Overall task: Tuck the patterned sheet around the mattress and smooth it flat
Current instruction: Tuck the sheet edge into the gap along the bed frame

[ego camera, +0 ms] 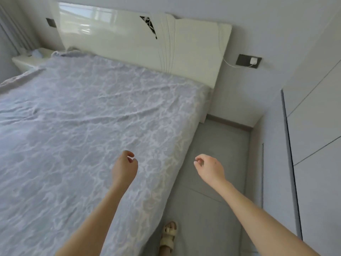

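Sheet [73, 117] runs lengthwise toward headboard [120, 39], left hand [125, 169] hovering above it.

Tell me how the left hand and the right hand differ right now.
The left hand hangs over the patterned sheet near its edge; the right hand hangs over the floor beside the bed. The left hand shows its thumb side, the right hand its back. Both have loosely curled fingers and hold nothing.
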The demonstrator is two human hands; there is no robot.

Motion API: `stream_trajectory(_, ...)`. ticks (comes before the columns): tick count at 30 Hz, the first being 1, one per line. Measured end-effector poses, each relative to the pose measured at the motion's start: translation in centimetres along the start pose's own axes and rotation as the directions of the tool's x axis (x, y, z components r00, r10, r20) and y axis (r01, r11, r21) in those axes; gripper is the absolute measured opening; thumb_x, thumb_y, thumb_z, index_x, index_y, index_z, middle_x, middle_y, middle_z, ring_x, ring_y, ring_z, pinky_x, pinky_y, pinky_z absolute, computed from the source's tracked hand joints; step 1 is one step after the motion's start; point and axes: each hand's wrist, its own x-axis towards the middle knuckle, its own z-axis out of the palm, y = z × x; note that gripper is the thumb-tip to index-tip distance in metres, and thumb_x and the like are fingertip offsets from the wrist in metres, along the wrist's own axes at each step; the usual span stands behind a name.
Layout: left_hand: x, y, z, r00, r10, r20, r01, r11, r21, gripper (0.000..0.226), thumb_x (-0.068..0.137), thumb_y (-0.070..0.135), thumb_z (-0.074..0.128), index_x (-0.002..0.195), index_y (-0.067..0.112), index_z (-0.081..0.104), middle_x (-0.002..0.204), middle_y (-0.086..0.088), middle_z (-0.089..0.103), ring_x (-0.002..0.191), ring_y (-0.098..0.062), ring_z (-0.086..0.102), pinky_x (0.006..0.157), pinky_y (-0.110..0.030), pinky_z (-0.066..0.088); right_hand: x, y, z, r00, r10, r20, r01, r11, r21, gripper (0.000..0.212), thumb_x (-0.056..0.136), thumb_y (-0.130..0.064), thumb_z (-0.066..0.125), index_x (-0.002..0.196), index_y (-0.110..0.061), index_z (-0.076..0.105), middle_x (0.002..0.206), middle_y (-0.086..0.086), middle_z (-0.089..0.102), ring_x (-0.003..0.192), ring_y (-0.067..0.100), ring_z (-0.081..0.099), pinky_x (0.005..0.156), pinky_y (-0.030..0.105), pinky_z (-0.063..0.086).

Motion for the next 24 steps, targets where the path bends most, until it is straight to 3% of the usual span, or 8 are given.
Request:
stream_trajectory(6,12.5,10.7,5.4,0.99,0.079,0.113,-0.081,0.997,0.015,0.024,0.091,0.012,0.047,0.114,0.011,0.053,0.078,0.008,0.051,0.058,-0.015,0.049,0.052,-0.028,0.039,11.7,1.9,-5.0,0.991,0.129,-0.045,-0.127,0.991,0.052,0.025,0.095,-0.026,0.048,0.115,-0.018,0.06,0.109,-0.003,0.065,0.102,0.017,0.058,0.078,0.027,0.042)
stream_trajectory(15,27.9,27.5,18.0,0.929,0.241,0.282,-0.273,0.958,0.082,0.03,0.094,0.015,0.045,0.124,0.011,0.045,0.07,0.006,0.049,0.056,-0.015,0.05,0.049,-0.028,0.039,26.5,8.5,-10.8,0.946,0.304,-0.113,-0.286,0.946,0.154,0.027,0.096,-0.028,0.048,0.119,-0.019,0.058,0.115,-0.005,0.063,0.104,0.014,0.058,0.073,0.022,0.036)
stream_trajectory(20,34.4,36.2,26.2,0.915,0.363,0.177,-0.36,0.932,-0.048,0.033,0.093,0.008,0.046,0.125,0.015,0.046,0.072,0.003,0.051,0.062,-0.015,0.05,0.052,-0.027,0.04,37.4,13.4,-13.2,0.941,0.322,-0.099,-0.297,0.931,0.211,0.026,0.097,-0.028,0.047,0.118,-0.019,0.059,0.115,-0.004,0.065,0.105,0.013,0.06,0.074,0.019,0.037)
stream_trajectory(24,40.7,40.4,31.4,0.89,0.445,0.099,-0.448,0.894,0.003,0.03,0.092,0.015,0.052,0.122,0.017,0.05,0.085,0.003,0.059,0.083,-0.015,0.056,0.072,-0.031,0.046,47.8,15.9,-14.3,0.948,0.314,-0.053,-0.29,0.92,0.263,0.026,0.098,-0.028,0.045,0.116,-0.017,0.06,0.113,-0.004,0.066,0.102,0.011,0.06,0.074,0.018,0.039)
